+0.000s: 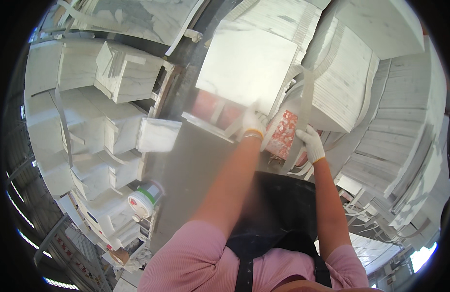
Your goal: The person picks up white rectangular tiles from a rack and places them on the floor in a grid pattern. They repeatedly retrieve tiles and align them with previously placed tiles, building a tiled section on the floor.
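Observation:
A large white marble tile (247,63) lies on top of a stack in front of me. My left hand (254,122), in a white glove, is at the tile's near edge; motion blur smears its fingers. My right hand (311,143), also gloved, has its fingers closed on a long pale packing strip (306,97) that curves up beside the stack. Between the hands shows a red and white speckled slab (282,134). Below the tile's near edge are a reddish surface (213,109) and a pale narrow bar (205,126).
Strip-lined marble tile stacks (339,73) stand close on the right, with more stacked slabs (385,141) beyond. Further tile stacks (91,117) line the left side. A white and green bucket (144,198) sits at the lower left, beside the grey floor (179,170).

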The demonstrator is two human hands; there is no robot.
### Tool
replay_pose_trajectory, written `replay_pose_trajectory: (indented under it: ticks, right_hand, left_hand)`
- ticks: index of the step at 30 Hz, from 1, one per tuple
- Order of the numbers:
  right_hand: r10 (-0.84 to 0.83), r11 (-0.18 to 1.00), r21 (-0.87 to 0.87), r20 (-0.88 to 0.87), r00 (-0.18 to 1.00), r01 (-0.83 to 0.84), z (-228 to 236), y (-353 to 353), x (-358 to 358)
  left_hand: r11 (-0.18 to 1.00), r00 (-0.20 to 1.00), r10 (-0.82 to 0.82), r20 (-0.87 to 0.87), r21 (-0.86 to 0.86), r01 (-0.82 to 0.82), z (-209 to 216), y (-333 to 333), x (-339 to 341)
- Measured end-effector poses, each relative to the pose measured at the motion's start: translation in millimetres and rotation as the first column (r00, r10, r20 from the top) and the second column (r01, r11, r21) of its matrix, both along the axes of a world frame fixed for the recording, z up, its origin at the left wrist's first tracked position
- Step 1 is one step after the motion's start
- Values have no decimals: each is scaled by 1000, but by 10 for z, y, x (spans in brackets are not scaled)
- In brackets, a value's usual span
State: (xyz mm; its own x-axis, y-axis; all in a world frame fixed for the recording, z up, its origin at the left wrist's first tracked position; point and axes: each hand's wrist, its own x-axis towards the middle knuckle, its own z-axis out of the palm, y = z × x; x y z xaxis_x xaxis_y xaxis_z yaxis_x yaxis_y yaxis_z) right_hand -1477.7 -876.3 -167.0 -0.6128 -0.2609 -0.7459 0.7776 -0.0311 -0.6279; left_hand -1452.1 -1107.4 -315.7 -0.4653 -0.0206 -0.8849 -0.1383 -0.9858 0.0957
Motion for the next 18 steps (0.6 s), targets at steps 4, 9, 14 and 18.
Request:
replay_pose_trajectory:
  ticks: [4, 9, 14, 18]
  right_hand:
    - [111, 987, 109, 76, 991, -119, 182, 165, 270]
    - [216, 961, 176, -4, 976, -212, 616, 601, 658]
    - [499, 780, 452, -31, 866, -433, 1245, 1314, 1202]
    - [673, 517, 688, 42, 739, -510, 1712, 1941, 1731]
  left_hand:
    - [996, 993, 16, 114, -85, -6, 654, 119, -241]
    - [941, 977, -144, 160, -284, 185, 1245, 154, -310]
    - [909, 962, -220, 159, -324, 261, 1165, 102, -241]
    - [894, 941, -310, 136, -295, 337, 867, -9, -169]
